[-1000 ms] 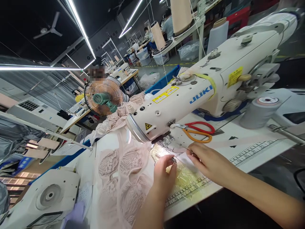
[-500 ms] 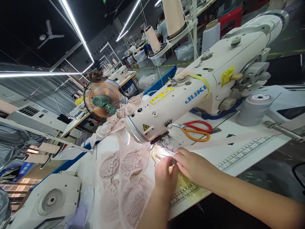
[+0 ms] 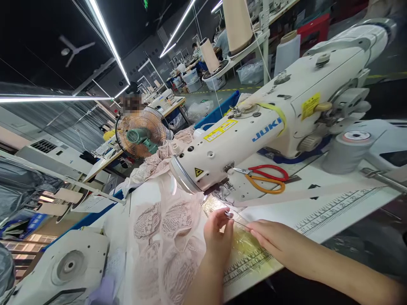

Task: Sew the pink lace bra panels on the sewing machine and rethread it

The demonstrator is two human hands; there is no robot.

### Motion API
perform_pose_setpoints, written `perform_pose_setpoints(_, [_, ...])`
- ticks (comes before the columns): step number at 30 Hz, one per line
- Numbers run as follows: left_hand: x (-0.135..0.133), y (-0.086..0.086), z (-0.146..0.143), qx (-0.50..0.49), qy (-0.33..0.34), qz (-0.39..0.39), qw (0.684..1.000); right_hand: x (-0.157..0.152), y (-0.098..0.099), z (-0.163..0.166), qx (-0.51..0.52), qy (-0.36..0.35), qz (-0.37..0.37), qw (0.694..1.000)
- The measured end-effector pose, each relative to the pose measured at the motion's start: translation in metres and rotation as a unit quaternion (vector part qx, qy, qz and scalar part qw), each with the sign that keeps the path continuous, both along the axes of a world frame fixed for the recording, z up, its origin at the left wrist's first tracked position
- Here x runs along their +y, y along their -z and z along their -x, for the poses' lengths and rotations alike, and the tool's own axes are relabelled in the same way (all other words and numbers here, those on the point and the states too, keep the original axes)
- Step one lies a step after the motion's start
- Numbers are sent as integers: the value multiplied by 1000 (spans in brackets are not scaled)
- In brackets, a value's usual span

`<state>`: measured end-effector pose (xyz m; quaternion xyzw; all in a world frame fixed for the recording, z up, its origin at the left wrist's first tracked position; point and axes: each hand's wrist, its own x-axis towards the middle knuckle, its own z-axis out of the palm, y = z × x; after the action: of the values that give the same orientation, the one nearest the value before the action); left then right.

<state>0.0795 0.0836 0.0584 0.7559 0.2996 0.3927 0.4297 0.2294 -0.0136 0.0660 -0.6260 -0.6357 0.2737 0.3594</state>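
Thumb and fingers of my left hand (image 3: 218, 232) pinch a small shiny metal piece (image 3: 228, 214) in front of the sewing machine's needle area. My right hand (image 3: 270, 238), fingers closed, grips one end of a thin dark, rod-like thing (image 3: 241, 223) that reaches across to the left fingertips. Whether it is a tool or a strand, I cannot tell. Both hands are over a yellowish clear plastic sheet (image 3: 244, 245) on the table. Behind them stands the white sewing machine (image 3: 229, 144). Pale pink lace bra pieces (image 3: 178, 220) lie left of my left hand.
Scissors with red and orange handles (image 3: 267, 180) lie by the machine's base. A grey thread cone (image 3: 346, 148) stands to the right. Printed ruler scales (image 3: 330, 209) run along the table edge. A second white machine head (image 3: 68, 264) is at lower left, a fan (image 3: 143, 131) beyond.
My hands have drawn apart: the right moved right and slightly down, exposing the thin rod-like thing between them. The metal piece now shows at my left fingertips. The view shifted slightly.
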Motion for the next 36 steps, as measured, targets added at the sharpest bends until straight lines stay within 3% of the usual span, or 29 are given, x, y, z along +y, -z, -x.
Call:
perform_pose_setpoints(12, [4,6,0,-1,-24,-9,1000,1,-7,2,-55,19,39,998])
perform_pose_setpoints(18, [2,11,0,10,-30,-13,999,8,-2,10,-8,33,0,999])
perform_pose_setpoints(26, [1,7,-1,3,-20,3,1000,3,-11,1,80,65,-71,992])
perform_pose_setpoints(32, [1,10,1,13,-5,-40,999,15,-11,1,0,52,-106,993])
perform_pose_setpoints(36, [1,10,3,34,-7,-91,995,24,-6,9,-18,70,-84,994])
